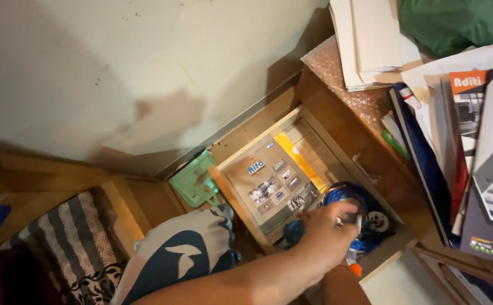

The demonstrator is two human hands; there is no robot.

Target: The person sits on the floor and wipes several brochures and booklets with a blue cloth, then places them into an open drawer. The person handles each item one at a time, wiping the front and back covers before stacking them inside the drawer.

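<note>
- One hand (pixel 328 226) reaches from the near edge into an open wooden drawer (pixel 336 121), fingers curled narrow around a small object I cannot make out; which hand it is I cannot tell.
- A second forearm shows at the near edge, its hand out of view.
- A coil of blue cord (pixel 345 195) lies in the near right corner of the drawer, touching the hand's fingers and partly hidden by them.
- A flat brochure (pixel 272 183) with small photos fills the drawer's left half, beside a yellow sheet (pixel 298 158); little bare floor is left inside.
- A green plastic piece (pixel 193 181) sits just outside the drawer's left wall.
- Papers and booklets (pixel 483 135) overhang the right side, crowding the drawer's right edge.
- A pale wall (pixel 116 68) closes the far left.
</note>
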